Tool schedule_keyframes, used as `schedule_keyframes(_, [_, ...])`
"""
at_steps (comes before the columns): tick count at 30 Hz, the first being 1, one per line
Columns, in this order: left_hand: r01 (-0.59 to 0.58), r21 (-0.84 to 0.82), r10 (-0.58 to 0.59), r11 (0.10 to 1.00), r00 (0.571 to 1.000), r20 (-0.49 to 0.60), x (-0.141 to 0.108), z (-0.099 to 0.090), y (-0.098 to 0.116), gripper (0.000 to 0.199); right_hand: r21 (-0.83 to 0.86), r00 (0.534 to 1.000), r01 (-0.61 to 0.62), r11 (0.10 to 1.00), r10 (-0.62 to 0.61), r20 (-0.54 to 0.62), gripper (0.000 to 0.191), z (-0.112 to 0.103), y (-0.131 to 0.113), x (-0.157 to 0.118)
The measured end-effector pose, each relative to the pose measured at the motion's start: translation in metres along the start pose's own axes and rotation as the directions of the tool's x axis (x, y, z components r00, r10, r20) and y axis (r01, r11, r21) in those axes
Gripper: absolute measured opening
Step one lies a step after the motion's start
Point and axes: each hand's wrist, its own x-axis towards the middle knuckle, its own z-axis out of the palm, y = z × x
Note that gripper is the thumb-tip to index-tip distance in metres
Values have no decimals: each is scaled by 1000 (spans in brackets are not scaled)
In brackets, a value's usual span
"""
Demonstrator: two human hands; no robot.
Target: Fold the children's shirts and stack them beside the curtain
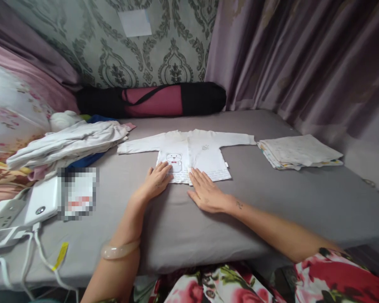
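Near-left of the white shirt [194,156], a white power bank [43,201] is set well apart from it. At the shirt's near hem, the left hand [158,182] and right hand [206,195] are laid palm down; the fingers of both are extended, slightly parted, and nothing is gripped, presumably so that the cloth is pressed flat. The shirt is spread on the bed [170,227], sleeves outstretched, likely to keep it free of creases. Right of the shirt, folded cloths [303,149] are stacked, seemingly for compactness. Left of it, loose garments [72,143] are heaped. Beyond it, a long black-and-red bag [154,101] is placed along the wall [164,54].
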Motion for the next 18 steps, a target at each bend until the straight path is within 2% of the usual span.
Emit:
schedule_keyframes(4, [-58, 6, 58, 998, 994, -97, 2, 5, 5, 43, 137, 990, 119, 983, -129, 64, 66, -11, -10, -21])
schedule_keyframes(5, [-85, 9, 86, 996, 989, -122, 2, 6, 9, 43, 177, 985, 153, 972, -165, 54, 61, -15, -8, -22])
schedule_keyframes(7, [-156, 26, 158, 987, 978, -137, 2, 6, 21, 43, 222, 981, 193, 956, -189, -36, 54, -23, 2, -20])
schedule_keyframes(10, [-272, 59, 277, 960, 956, -94, 2, 7, 43, 45, 127, 970, 126, 984, -95, -226, 50, -28, 33, -11])
schedule_keyframes(11, [-296, 66, 300, 953, 951, -69, 2, 7, 49, 46, 68, 968, 74, 995, -56, -244, 50, -28, 45, -8])
schedule_keyframes(14, [-294, 61, 293, 954, 956, 16, 1, 10, 57, 48, -53, 983, -39, 998, 29, -182, 56, -23, 75, -6])
schedule_keyframes(18, [-274, 28, 273, 961, 961, 50, 2, 13, 52, 48, -83, 993, -41, 996, 31, -117, 57, -22, 92, -11])
